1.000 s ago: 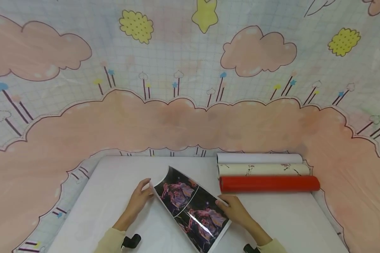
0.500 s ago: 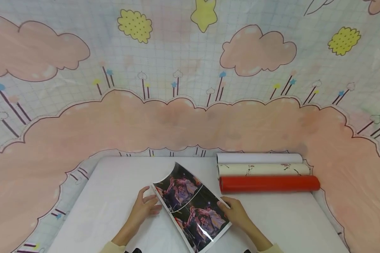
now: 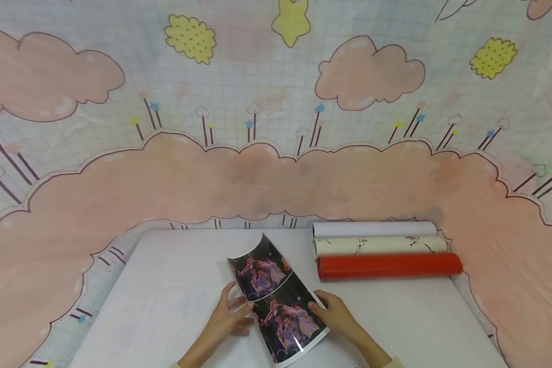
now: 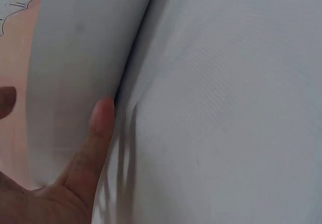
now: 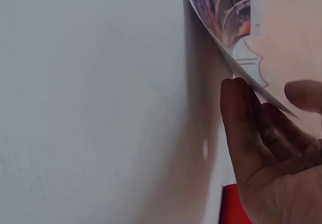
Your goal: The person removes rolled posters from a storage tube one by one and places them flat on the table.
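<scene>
A glossy photo print (image 3: 289, 318) with two dark, colourful pictures, one above the other, is tilted over the white table, its top end curved. My right hand (image 3: 338, 314) grips its right edge, thumb on the front and fingers underneath. At the left edge my left hand (image 3: 227, 317) touches the sheet with loosely bent fingers. In the left wrist view a straight finger of the left hand (image 4: 83, 168) lies along the sheet's pale back, thumb apart. The right wrist view shows the right hand (image 5: 271, 138) around the edge of the print (image 5: 216, 7).
Three rolls lie side by side at the back right of the table (image 3: 165, 276): a white roll (image 3: 374, 229), a cream patterned roll (image 3: 382, 246) and a red roll (image 3: 391, 266). A cloth with printed clouds (image 3: 276, 179) hangs behind the table.
The left hand has gone from the print's upper left corner down along its left edge and towards the right. The print has turned more upright and shifted slightly; the right hand keeps its grip.
</scene>
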`<state>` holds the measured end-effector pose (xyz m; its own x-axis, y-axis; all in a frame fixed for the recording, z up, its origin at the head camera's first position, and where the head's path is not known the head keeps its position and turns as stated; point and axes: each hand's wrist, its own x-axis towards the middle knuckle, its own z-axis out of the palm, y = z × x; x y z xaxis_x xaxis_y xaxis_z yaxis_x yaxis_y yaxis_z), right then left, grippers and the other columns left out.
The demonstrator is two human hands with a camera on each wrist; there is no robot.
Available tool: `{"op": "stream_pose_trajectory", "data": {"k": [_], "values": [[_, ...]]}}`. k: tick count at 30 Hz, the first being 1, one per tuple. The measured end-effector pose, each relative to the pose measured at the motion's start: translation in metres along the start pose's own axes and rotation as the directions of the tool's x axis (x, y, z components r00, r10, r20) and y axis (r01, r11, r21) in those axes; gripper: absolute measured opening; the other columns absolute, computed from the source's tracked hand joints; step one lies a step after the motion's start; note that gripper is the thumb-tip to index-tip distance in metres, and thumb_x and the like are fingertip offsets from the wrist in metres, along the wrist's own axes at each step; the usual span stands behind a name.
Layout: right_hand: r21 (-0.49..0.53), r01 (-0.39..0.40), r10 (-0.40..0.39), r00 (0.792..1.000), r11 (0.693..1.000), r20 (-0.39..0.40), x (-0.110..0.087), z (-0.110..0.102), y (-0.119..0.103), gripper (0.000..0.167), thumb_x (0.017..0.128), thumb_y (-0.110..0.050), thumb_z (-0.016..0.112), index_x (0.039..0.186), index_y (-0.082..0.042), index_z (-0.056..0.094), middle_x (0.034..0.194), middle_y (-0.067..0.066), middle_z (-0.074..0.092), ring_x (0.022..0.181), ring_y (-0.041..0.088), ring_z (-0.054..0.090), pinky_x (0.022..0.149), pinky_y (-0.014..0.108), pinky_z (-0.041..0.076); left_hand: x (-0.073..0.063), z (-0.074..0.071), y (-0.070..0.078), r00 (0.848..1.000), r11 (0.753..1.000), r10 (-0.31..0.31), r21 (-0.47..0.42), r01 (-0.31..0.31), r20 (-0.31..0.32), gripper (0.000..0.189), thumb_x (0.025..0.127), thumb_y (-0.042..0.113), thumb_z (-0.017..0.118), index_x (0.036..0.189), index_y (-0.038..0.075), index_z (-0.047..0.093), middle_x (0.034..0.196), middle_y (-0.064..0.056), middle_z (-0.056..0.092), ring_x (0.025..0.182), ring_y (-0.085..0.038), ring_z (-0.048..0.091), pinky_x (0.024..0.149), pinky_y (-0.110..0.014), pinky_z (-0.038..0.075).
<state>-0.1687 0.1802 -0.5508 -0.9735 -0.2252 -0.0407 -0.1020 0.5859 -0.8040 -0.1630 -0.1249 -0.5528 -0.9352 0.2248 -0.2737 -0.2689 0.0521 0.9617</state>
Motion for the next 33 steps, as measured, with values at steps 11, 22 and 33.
{"op": "stream_pose_trajectory", "data": {"k": [11, 22, 33], "values": [[0.057, 0.002, -0.005, 0.999, 0.998, 0.045, 0.006, -0.003, -0.004, 0.045, 0.091, -0.027, 0.067, 0.129, -0.003, 0.058, 0.107, 0.014, 0.071, 0.091, 0.019, 0.068, 0.079, 0.032, 0.056, 0.003, 0.000, -0.001, 0.999, 0.999, 0.043, 0.015, -0.043, -0.031, 0.101, 0.077, -0.001, 0.062, 0.156, 0.010, 0.000, 0.143, -0.040, 0.037, 0.069, -0.026, 0.071, 0.060, -0.044, 0.060], [0.239, 0.034, -0.060, 0.993, 0.970, 0.103, 0.009, -0.004, -0.005, 0.065, 0.091, -0.008, 0.067, 0.146, -0.004, 0.034, 0.108, 0.019, 0.065, 0.087, 0.018, 0.070, 0.073, 0.025, 0.057, 0.007, -0.017, -0.002, 0.996, 0.996, 0.071, 0.061, -0.068, -0.055, 0.092, 0.080, -0.001, 0.058, 0.157, 0.014, 0.008, 0.146, -0.038, 0.037, 0.106, -0.035, 0.067, 0.077, -0.042, 0.059], [0.252, 0.055, -0.071, 0.996, 0.966, 0.056, 0.005, 0.003, -0.005, 0.071, 0.082, 0.007, 0.068, 0.144, -0.004, 0.036, 0.103, 0.020, 0.065, 0.082, 0.013, 0.067, 0.068, 0.022, 0.055, 0.008, -0.032, 0.004, 0.992, 0.991, 0.102, 0.096, -0.095, -0.071, 0.086, 0.083, -0.006, 0.057, 0.156, 0.018, 0.017, 0.143, -0.033, 0.045, 0.100, -0.031, 0.070, 0.073, -0.038, 0.059]]}}
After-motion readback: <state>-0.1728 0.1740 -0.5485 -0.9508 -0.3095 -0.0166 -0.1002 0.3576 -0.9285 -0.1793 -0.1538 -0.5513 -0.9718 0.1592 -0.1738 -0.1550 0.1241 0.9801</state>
